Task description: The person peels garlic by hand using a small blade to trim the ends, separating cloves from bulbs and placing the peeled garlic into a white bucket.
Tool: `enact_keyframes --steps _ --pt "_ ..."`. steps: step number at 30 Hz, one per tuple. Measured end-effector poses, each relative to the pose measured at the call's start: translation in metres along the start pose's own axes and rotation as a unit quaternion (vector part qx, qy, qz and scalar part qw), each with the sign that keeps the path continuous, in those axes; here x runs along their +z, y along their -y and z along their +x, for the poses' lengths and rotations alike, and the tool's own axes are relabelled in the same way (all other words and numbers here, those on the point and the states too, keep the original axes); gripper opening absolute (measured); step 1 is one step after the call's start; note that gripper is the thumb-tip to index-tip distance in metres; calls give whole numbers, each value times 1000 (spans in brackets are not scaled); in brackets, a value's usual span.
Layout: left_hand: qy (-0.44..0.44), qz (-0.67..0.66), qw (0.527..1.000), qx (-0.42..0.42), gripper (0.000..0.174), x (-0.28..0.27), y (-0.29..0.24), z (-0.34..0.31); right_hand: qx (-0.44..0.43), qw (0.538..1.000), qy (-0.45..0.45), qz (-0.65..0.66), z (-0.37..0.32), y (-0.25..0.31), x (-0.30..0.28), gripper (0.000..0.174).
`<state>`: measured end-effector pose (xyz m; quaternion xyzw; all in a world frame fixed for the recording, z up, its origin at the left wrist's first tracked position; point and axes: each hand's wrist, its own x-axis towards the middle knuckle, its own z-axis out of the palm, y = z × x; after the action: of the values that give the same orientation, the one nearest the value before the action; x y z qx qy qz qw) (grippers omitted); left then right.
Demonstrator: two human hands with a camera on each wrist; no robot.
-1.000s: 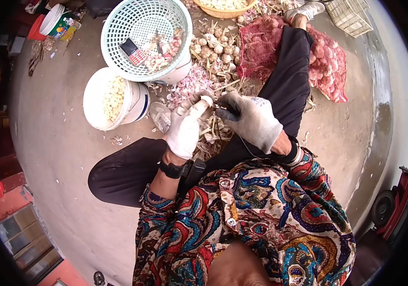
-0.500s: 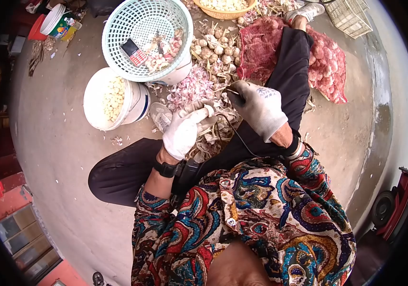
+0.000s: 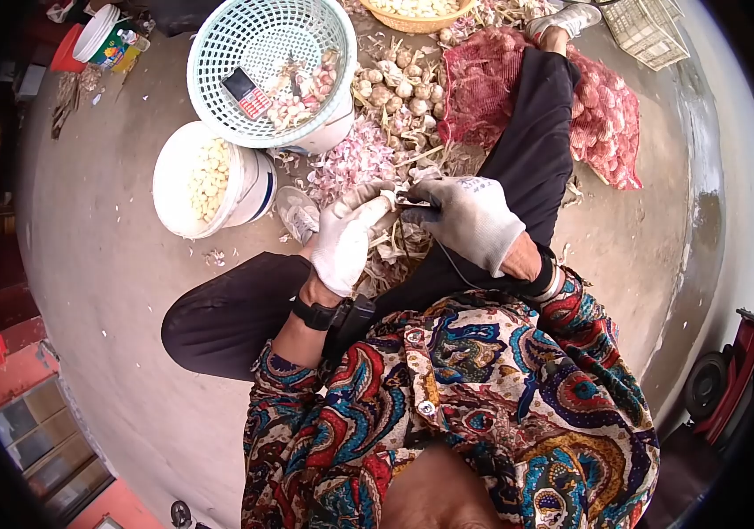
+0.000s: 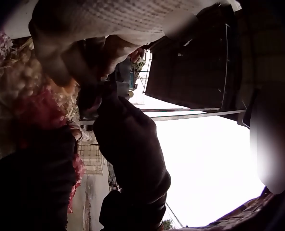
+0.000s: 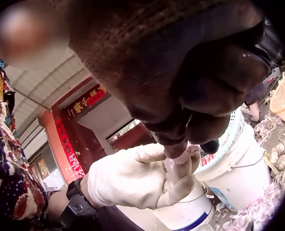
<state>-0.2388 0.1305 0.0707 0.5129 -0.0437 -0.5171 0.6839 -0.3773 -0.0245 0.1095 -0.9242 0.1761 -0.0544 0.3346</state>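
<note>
In a white glove, my left hand (image 3: 342,245) pinches a pale garlic clove (image 3: 389,196) between thumb and fingers. My right hand (image 3: 476,225), gloved with dark fingertips, meets it from the right and grips a slim blade-like tool (image 3: 403,200), mostly hidden by the fingers. The tool's tip overlaps the clove in the head view. Seen from the right wrist, the dark fingers of the right hand come down right at the left fingertips (image 5: 183,180). Below both hands lie dry garlic skins (image 3: 386,264).
A white bucket (image 3: 249,194) of peeled cloves stands at left. Behind it, a pale green basket (image 3: 218,53) on a bucket holds cloves and a phone (image 3: 245,93). Garlic bulbs (image 3: 395,88), pink skins (image 3: 355,159) and a red mesh sack (image 3: 606,115) lie ahead.
Half a second ago the right hand was lifted apart, up and to the right, with the left hand slightly lower. Now both have come back together at the clove.
</note>
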Motion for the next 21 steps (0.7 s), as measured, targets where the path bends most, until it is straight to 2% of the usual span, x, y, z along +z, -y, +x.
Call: enact_keyframes --steps 6,12,13,14,18,21 --pt "-7 6 1000 28 22 -5 5 3 6 999 37 -35 0 -1 0 27" --pt "-3 70 998 -1 21 -7 1 3 -12 997 79 -20 -1 -5 -6 25" --pt "27 72 997 -14 21 -14 2 4 -25 995 88 -24 -1 -8 -6 23" --pt "57 75 995 -26 21 -15 2 3 -25 996 88 -24 1 -9 -7 23" --pt "69 36 995 -57 24 -13 1 -2 -7 996 79 -43 5 -16 -5 22" --pt "82 -1 993 -87 27 -22 5 2 30 998 33 -33 7 -21 4 26"
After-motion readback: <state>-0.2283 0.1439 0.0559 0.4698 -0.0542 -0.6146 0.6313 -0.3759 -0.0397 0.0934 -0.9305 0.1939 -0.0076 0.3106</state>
